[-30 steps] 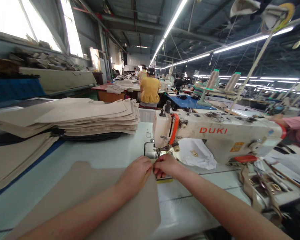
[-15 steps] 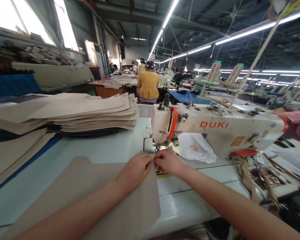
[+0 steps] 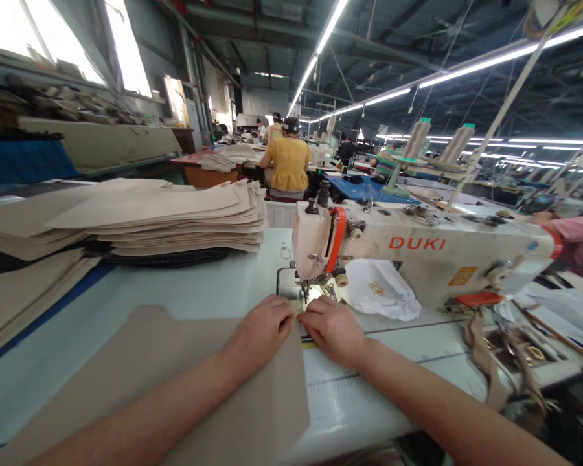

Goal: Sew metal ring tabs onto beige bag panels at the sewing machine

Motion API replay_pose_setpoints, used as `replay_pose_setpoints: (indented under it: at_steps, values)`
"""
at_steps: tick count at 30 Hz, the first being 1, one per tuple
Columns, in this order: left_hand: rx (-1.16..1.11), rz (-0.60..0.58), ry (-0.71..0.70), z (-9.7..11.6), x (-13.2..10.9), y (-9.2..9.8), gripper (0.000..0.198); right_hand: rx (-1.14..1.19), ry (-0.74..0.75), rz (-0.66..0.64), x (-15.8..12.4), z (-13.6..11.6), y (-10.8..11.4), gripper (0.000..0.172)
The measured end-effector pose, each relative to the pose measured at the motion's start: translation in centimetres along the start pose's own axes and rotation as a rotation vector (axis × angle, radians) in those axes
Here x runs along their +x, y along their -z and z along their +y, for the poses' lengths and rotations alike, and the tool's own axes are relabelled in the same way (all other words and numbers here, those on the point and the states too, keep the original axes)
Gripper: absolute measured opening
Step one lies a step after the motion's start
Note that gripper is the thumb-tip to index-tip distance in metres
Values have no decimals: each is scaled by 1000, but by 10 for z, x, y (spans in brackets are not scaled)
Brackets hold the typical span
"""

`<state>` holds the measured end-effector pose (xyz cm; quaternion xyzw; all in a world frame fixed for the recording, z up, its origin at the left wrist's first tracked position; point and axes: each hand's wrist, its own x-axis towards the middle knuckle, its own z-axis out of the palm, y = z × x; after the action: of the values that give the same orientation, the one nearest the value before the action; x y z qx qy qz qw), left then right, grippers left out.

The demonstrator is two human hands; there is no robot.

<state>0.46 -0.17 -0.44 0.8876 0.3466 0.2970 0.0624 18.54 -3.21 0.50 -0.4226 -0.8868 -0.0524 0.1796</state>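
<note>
A flat beige fabric panel (image 3: 165, 362) lies on the pale table before a white DUKI sewing machine (image 3: 418, 255). My left hand (image 3: 260, 333) rests on the panel's far right corner with fingers curled, pinching its edge. My right hand (image 3: 333, 327) meets it from the right, fingers closed on the same edge, just in front of the needle and presser foot (image 3: 305, 292). What lies between the fingertips is hidden.
A tall stack of beige cut panels (image 3: 140, 217) fills the table's left and back. A white cloth (image 3: 381, 291) lies behind the machine head, straps and metal buckles (image 3: 510, 353) at the right. A person in yellow (image 3: 287, 165) sits ahead; a pink sleeve (image 3: 580, 243) shows far right.
Both hands have stayed pinched together at the panel's edge by the needle, the right hand settling slightly lower and flatter. The camera has tilted a little.
</note>
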Motion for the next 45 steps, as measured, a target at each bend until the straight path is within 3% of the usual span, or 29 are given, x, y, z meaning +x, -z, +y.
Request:
replay_pose_setpoints:
  at_steps: [10,19,24,32,36,45]
  values:
    - [53,-44,-17,1,3,2,19,-81,82,-47,0,2,4,15]
    - [57,-49,-38,2,3,3,18,-135,434,-83,-21,-6,27,15]
    - [83,-46,-57,4,2,4,19,-139,534,-65,-15,-9,22,17]
    - [126,-107,-86,1,4,5,19,-78,327,-59,-11,-10,11,6]
    - [150,-151,-120,-2,6,4,21,-25,310,-89,-11,-10,10,7]
    - [179,-60,-155,-1,0,0,25,77,275,-27,-15,-9,4,12]
